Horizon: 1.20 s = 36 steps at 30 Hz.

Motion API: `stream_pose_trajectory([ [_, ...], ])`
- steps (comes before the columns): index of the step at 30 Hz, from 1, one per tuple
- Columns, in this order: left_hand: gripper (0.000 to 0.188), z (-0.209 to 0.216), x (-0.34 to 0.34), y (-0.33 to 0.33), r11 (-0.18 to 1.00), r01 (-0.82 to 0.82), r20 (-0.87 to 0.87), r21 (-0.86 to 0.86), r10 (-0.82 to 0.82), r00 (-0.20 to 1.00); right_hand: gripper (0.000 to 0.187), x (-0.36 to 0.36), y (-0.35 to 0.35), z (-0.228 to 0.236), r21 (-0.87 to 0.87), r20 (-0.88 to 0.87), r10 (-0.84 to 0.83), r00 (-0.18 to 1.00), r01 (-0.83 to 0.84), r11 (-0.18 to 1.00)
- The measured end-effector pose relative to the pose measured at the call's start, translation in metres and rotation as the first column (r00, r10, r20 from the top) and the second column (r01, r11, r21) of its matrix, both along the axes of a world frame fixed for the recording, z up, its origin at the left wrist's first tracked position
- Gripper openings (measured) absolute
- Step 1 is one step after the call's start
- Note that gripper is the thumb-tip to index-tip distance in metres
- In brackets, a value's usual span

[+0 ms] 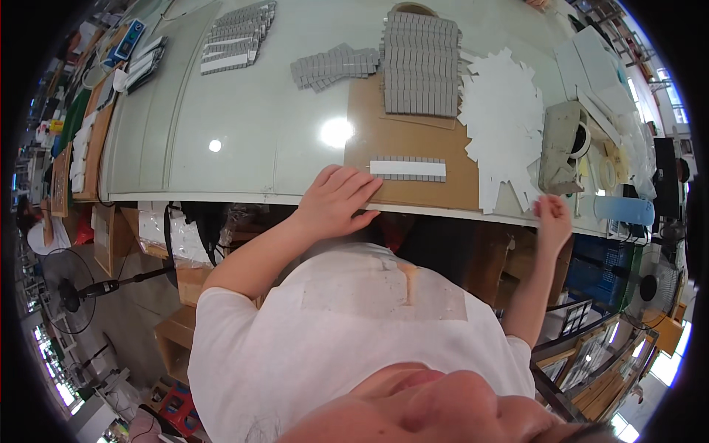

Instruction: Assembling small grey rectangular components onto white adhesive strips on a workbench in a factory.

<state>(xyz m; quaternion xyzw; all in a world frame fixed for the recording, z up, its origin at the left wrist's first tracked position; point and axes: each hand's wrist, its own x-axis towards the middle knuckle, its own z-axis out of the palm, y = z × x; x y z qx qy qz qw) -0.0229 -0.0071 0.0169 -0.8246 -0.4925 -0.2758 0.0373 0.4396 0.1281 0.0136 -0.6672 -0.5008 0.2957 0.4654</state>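
A short grey notched strip with a white band (pixel 408 169) along its middle lies flat on a brown cardboard sheet (pixel 425 140) at the table's front. My left hand (pixel 341 198) rests palm-down at the cardboard's left corner. Its fingers are stretched out, and the fingertips touch or nearly touch the strip's left end. At the front edge to the right, my right hand (pixel 552 215) is raised with curled fingers pressed together; anything between them is too small to make out. Beside it spreads a pile of white jagged-edged pieces (pixel 506 125).
Overlapping grey strips (pixel 421 66) form a large stack behind the cardboard. More grey strips (pixel 336 66) and a white-banded stack (pixel 238 40) lie farther left. At the right stand a tape dispenser (pixel 565 140) and a blue translucent object (pixel 624 210). A fan (pixel 70 294) stands at the left.
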Motion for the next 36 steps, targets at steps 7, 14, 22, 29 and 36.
stream_pose_trajectory([
  [7,0.055,-0.002,-0.002,-0.002,1.000,-0.001,-0.013,-0.003,0.001,1.000,0.015,-0.174,-0.075,0.014,-0.152,-0.806,0.251,0.537,-0.596,0.788],
  [14,0.052,-0.005,-0.001,-0.003,1.000,-0.008,0.008,-0.004,0.008,1.000,0.016,-0.239,-0.087,0.007,-0.148,-0.915,0.195,0.354,-0.743,0.653],
  [22,0.053,-0.010,-0.002,-0.002,1.000,-0.016,0.033,0.026,0.015,0.999,0.019,-0.244,-0.084,0.009,-0.167,-0.943,0.125,0.308,-0.765,0.622],
  [29,0.054,-0.012,-0.003,-0.003,0.999,-0.016,0.027,0.028,0.015,1.000,0.033,-0.243,-0.090,0.014,-0.192,-0.931,0.116,0.347,-0.734,0.651],
  [36,0.049,-0.014,-0.003,-0.001,0.997,-0.030,0.020,0.077,0.029,0.999,0.049,-0.251,-0.094,0.014,-0.247,-0.924,0.110,0.365,-0.793,0.557],
])
